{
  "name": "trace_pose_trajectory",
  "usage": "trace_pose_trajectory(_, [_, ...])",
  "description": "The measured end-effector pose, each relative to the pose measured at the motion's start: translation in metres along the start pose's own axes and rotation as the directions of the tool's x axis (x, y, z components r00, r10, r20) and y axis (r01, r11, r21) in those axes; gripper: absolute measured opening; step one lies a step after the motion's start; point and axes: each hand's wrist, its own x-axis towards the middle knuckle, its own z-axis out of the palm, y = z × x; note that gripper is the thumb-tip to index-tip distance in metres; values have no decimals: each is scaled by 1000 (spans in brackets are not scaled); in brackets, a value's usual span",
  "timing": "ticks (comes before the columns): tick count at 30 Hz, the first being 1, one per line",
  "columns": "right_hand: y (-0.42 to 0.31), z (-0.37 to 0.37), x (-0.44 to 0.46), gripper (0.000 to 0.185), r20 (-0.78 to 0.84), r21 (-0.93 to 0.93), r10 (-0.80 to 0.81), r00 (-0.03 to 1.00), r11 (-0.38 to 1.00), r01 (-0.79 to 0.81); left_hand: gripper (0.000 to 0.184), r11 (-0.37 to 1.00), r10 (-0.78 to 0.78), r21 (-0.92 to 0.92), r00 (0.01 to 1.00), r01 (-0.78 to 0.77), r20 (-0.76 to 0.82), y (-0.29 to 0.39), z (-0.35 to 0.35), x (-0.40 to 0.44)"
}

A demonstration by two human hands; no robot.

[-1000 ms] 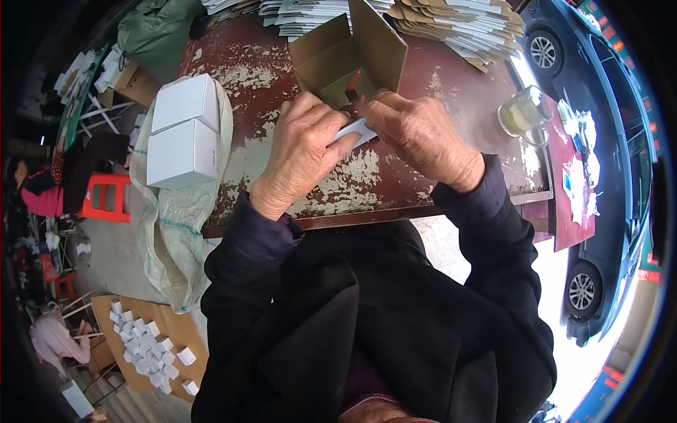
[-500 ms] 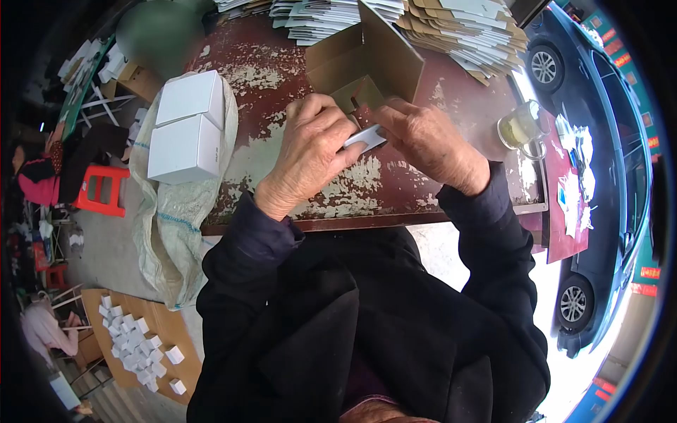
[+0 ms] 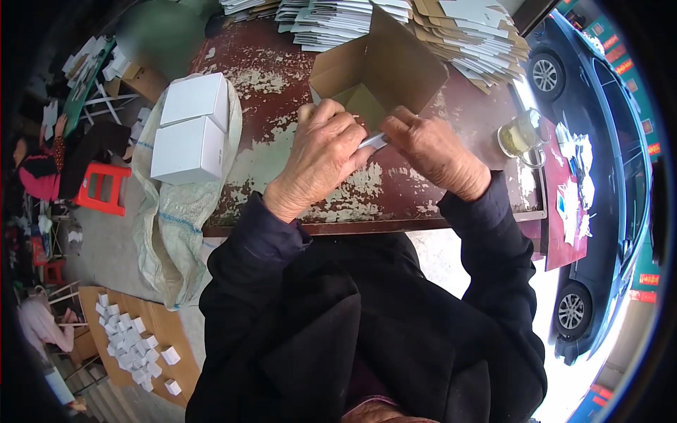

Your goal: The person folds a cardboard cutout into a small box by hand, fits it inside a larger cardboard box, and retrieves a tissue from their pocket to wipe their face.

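Observation:
An open cardboard box (image 3: 381, 70), brown inside with a raised flap, stands on the worn red table (image 3: 261, 106). My left hand (image 3: 323, 151) is closed at the box's near side, its fingers on a white cardboard edge (image 3: 372, 142). Pinched on the right end of that same edge is my right hand (image 3: 431, 148). The fingertips of both hands are partly hidden. Two closed white boxes (image 3: 189, 144) sit to the left on a pale woven sack (image 3: 176, 204).
Stacks of flat cartons (image 3: 472, 35) lie at the table's back. A glass mug (image 3: 520, 137) stands at the right. A red stool (image 3: 104, 189), a board with several small white boxes (image 3: 130, 345), and people are at the left. A car (image 3: 606, 176) is at the right.
The open box has shifted right and its flap has swung outward. Both hands have moved slightly right with the white edge, which has narrowed in view. The red strip between them no longer shows.

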Motion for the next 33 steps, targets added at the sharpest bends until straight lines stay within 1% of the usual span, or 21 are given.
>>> trace_pose_trajectory(5, [11, -3, -2, 23, 24, -44, 18, 1000, 999, -17, 17, 1000, -15, 22, 999, 14, 52, 0, -1, -1])
trace_pose_trajectory(9, [-6, 7, 2, 25, 56, 41, -31, 998, 999, 29, 18, 992, 11, -124, 999, -6, 35, -4, 4, -4])
trace_pose_trajectory(14, [-5, 4, 2, 27, 39, 31, -73, 997, 997, 72, 19, 988, 10, -155, 1000, -8, 13, 0, -4, -3])
trace_pose_trajectory(15, [-4, 2, 3, 27, 39, 29, -74, 997, 997, 73, 19, 988, 10, -155, 1000, -8, 11, 0, -5, -2])
trace_pose_trajectory(19, [4, -3, 2, 26, 45, 34, -83, 996, 996, 81, 20, 998, 37, -55, 999, -37, 1, 1, -7, -4])
trace_pose_trajectory(25, [-12, 2, -2, 24, 24, 50, -79, 997, 996, 78, 19, 994, 28, -107, 1000, -28, 0, 5, -4, -9])
trace_pose_trajectory(29, [-8, 6, -5, 22, 27, 56, -88, 996, 995, 86, 18, 998, 23, -65, 1000, -22, 11, 9, -7, -11])
trace_pose_trajectory(33, [12, 3, -6, 22, -7, 35, -70, 998, 997, 70, 19, 997, 12, -75, 1000, -12, -9, 8, -5, -12])
